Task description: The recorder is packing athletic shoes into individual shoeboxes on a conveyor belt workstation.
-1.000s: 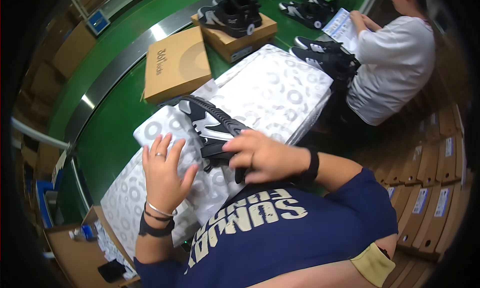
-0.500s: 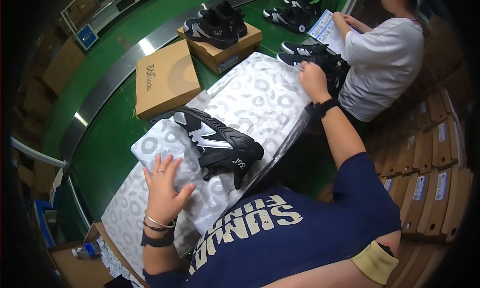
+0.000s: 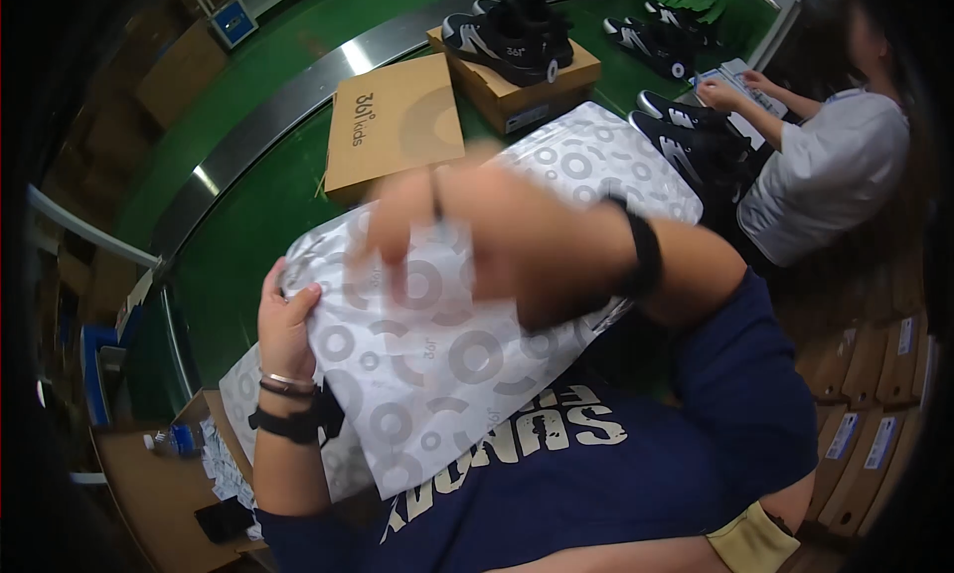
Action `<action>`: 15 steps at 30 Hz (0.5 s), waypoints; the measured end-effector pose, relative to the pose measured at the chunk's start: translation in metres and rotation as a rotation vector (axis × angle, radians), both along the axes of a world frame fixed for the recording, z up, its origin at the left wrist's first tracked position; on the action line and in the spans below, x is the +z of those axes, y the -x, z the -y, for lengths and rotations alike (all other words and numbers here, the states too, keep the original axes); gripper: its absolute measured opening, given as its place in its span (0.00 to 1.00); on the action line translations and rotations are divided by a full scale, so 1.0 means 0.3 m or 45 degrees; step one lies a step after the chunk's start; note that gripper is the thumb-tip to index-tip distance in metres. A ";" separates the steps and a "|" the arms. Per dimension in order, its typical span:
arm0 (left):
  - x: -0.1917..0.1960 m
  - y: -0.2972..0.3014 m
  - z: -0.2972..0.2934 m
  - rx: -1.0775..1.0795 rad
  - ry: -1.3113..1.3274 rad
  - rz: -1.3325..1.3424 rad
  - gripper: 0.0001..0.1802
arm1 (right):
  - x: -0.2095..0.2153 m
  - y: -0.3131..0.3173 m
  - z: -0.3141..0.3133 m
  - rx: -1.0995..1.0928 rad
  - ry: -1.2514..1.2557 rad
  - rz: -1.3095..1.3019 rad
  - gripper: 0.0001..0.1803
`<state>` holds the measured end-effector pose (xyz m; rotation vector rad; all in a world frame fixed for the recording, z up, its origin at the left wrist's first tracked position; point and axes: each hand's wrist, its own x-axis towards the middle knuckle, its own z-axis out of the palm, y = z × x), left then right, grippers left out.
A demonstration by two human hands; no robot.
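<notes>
Centrally, a thin white sheet printed with grey rings (image 3: 427,364) is stretched before a navy T-shirt with pale lettering (image 3: 556,479), one corner pointed toward seven o'clock. Near nine o'clock, the sheet's edge is pinched between thumb and fingers by the left hand (image 3: 288,320). At the centre, the sheet is partly covered by the right hand (image 3: 477,230), so blurred that its grip cannot be told. Toward one o'clock, a stack of matching white sheets (image 3: 631,165) is seen. A flat brown cardboard box (image 3: 388,126) is placed at eleven o'clock; at twelve, black-and-silver sneakers (image 3: 512,46) are perched on a second brown box (image 3: 542,96). Between two and three o'clock, papers (image 3: 745,86) are held by a co-worker in a white shirt (image 3: 830,170).
</notes>
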<state>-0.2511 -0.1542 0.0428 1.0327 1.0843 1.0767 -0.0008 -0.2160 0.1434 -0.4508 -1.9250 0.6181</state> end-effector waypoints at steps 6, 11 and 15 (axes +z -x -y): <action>-0.170 0.042 -0.180 0.007 0.028 -0.183 0.25 | -0.527 -0.459 -0.618 -0.837 0.708 0.868 0.28; -0.157 -0.095 -0.392 0.101 0.246 -0.219 0.18 | -0.726 -0.320 -0.720 -0.741 0.872 1.242 0.26; -0.386 0.049 -0.591 0.018 0.559 -0.069 0.17 | -0.639 -0.162 -0.709 -0.458 1.207 1.036 0.29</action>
